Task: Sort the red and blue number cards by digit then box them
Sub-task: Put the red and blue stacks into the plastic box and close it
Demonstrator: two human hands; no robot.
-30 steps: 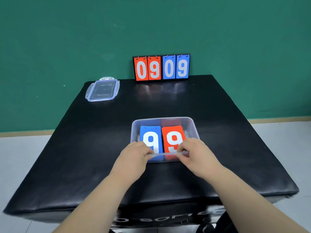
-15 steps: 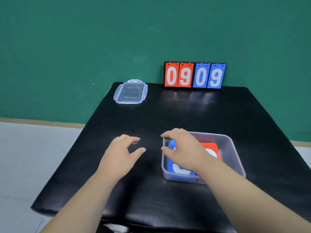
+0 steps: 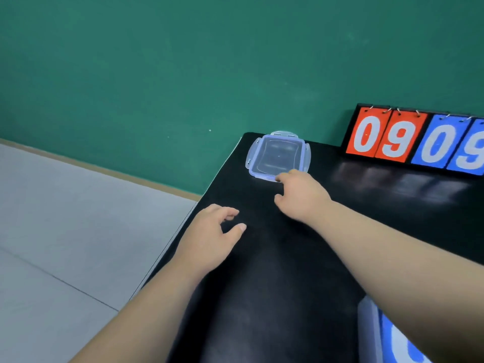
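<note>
The right hand (image 3: 301, 195) reaches across the black counter (image 3: 262, 297) to the near rim of the clear lid (image 3: 277, 153), its grip spread with nothing pinched. The left hand (image 3: 212, 231) is nearer, over the counter, its grip loosely spread and empty. The box (image 3: 366, 318) holding a blue number card (image 3: 400, 344) sits at the lower right, partly behind the right forearm.

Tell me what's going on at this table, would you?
A person is boxing up number cards. Their right hand is stretched out to the clear lid at the far left corner of the black table, fingertips at its near edge, not gripping it yet. The left hand hangs over the table, holding nothing. The open box, a blue card inside, sits at the near right. A scoreboard at the back reads 0909.
</note>
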